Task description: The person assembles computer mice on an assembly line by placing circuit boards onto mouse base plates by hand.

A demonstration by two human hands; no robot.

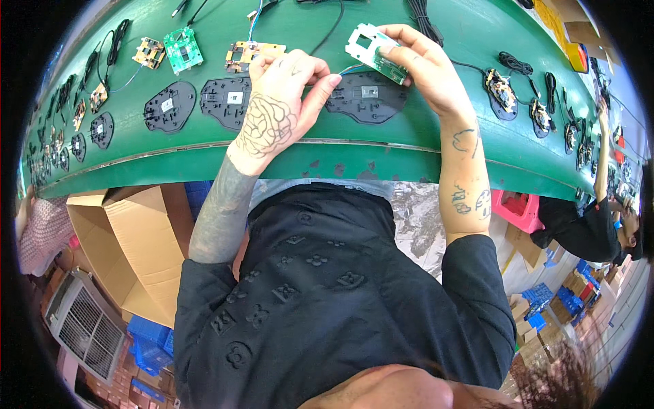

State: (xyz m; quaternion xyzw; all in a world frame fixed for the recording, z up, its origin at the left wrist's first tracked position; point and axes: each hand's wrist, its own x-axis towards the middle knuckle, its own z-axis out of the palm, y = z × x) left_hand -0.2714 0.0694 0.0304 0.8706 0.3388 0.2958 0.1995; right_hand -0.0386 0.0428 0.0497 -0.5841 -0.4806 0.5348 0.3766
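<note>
Head view: holding a green circuit board (373, 57) in the right hand (430, 73), thumb on its face, fingers closed around its right edge, over a black plastic base (371, 110) on the green bench (218, 31). To the left, at thin coloured wires (351, 67) with the left hand (283, 99), thumb and forefinger nearly together; impossible to tell whether pinching them.

Green bench (194, 138): black plates (169, 107) lie along near side; green board (182, 50), coiled cables (516, 63) lie farther back.
</note>
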